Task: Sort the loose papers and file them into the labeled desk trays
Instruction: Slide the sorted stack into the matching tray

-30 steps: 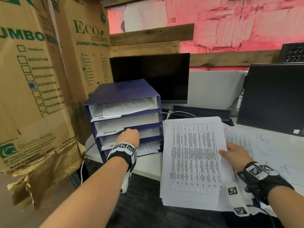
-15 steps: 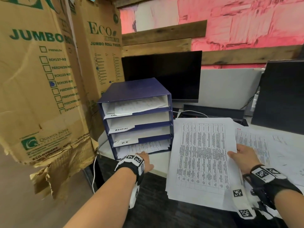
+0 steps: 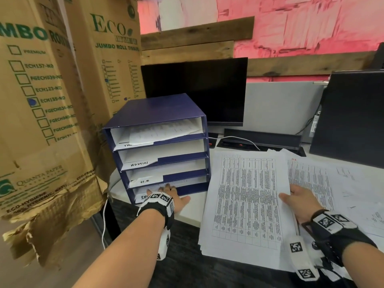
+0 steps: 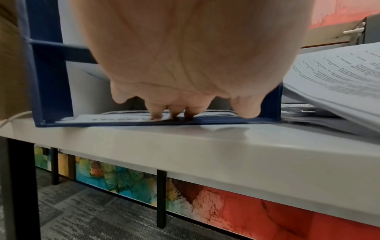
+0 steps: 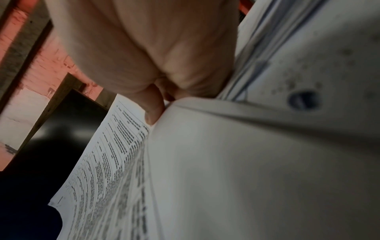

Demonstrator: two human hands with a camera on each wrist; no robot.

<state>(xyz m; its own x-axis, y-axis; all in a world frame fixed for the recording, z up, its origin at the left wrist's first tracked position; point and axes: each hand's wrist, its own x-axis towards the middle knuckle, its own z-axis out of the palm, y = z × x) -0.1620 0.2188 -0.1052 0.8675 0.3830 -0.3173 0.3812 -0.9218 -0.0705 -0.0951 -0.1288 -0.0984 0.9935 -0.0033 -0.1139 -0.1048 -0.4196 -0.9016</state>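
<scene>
- The left hand [image 3: 166, 199] reaches into the lowest slot of the blue tray rack [image 3: 158, 113], fingers [image 4: 156, 112] straight on the papers there.
- The right hand [image 3: 301, 202] grasps the paper stack [image 3: 247, 204] on the desk [image 4: 205, 146] beside the rack.

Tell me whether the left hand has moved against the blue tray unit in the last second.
Yes. The left hand has dropped from the H.R slot to the bottom tray of the blue tray unit.
</scene>
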